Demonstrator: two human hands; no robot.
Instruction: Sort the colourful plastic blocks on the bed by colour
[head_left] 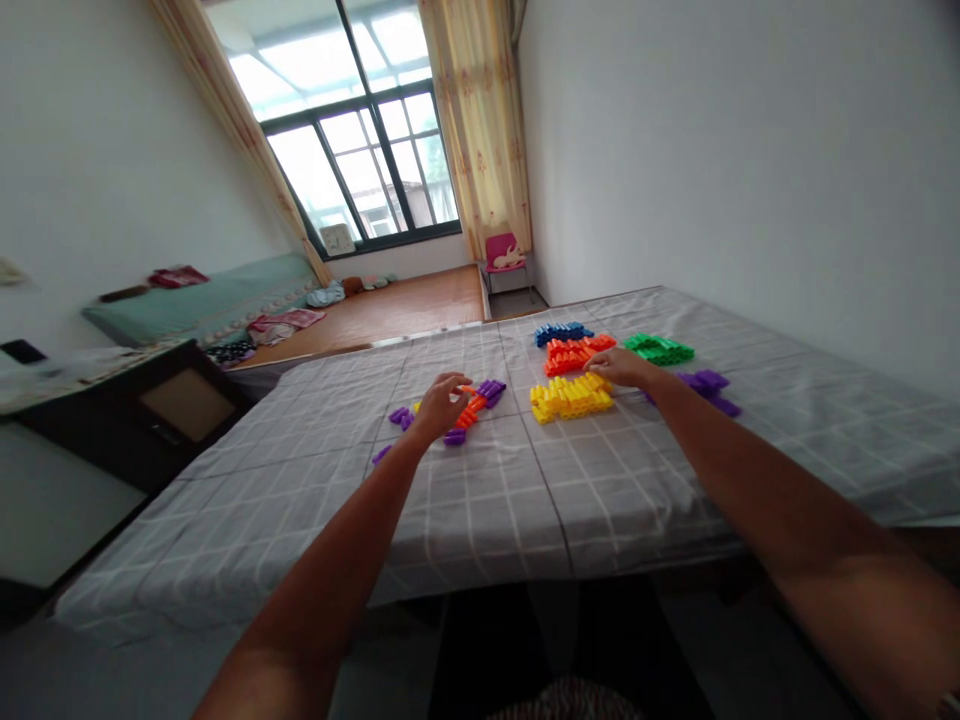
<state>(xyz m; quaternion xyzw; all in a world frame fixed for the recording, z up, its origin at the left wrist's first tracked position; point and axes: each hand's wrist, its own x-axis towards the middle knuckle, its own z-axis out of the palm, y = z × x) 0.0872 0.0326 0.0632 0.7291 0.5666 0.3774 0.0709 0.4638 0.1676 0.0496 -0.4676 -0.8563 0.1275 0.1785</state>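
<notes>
My left hand (442, 404) is over a loose scatter of small plastic pieces on the bed, its fingers curved and slightly apart. Orange pieces (471, 411) lie right beside its fingertips, with purple pieces (491, 392) just beyond and more purple ones (454, 437) nearer me. My right hand (624, 367) reaches to the far right corner of a stacked yellow pile (571, 397). Its fingers are closed together, pointing down between that pile and the orange-red pile (574, 354); whatever they hold is too small to make out.
A blue pile (562, 334) sits behind the orange-red one. To the right are a green pile (660, 349) and a purple pile (706, 390), partly behind my right forearm. Grey checked cloth (495, 510) covers the bed. A dark cabinet (180, 400) stands at left.
</notes>
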